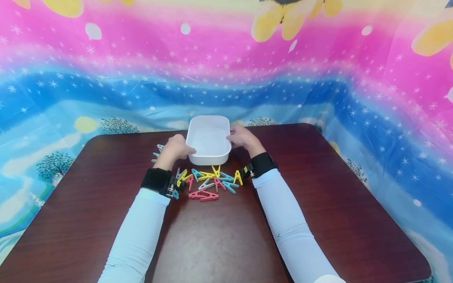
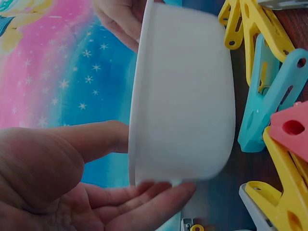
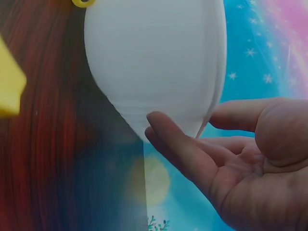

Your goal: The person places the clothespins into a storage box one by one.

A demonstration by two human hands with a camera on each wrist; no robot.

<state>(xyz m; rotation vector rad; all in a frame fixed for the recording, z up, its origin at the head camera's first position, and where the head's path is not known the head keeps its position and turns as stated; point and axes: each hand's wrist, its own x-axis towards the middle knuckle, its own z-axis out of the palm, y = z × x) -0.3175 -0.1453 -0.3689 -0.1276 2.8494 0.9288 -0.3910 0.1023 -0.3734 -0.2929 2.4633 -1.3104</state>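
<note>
A white rectangular plastic basin (image 1: 209, 157) with rounded corners stands between my two hands at the far side of the table, and no contents show in it. My left hand (image 1: 177, 147) grips its left side, thumb over the rim and fingers against the outer wall (image 2: 183, 96). On the right side my right hand (image 1: 243, 138) holds it the same way, thumb at the rim and fingers along the outside (image 3: 159, 72). Just in front of the basin lies a loose group of clothespins, among them red clothespins (image 1: 203, 195), a yellow clothespin (image 1: 238, 177) and a blue clothespin (image 1: 230, 186).
More pale blue and white clothespins (image 1: 156, 154) lie left of the basin, partly behind my left wrist. The dark wooden table (image 1: 347, 220) ends close behind the basin. A colourful printed cloth (image 1: 226, 70) hangs around the table's back and sides.
</note>
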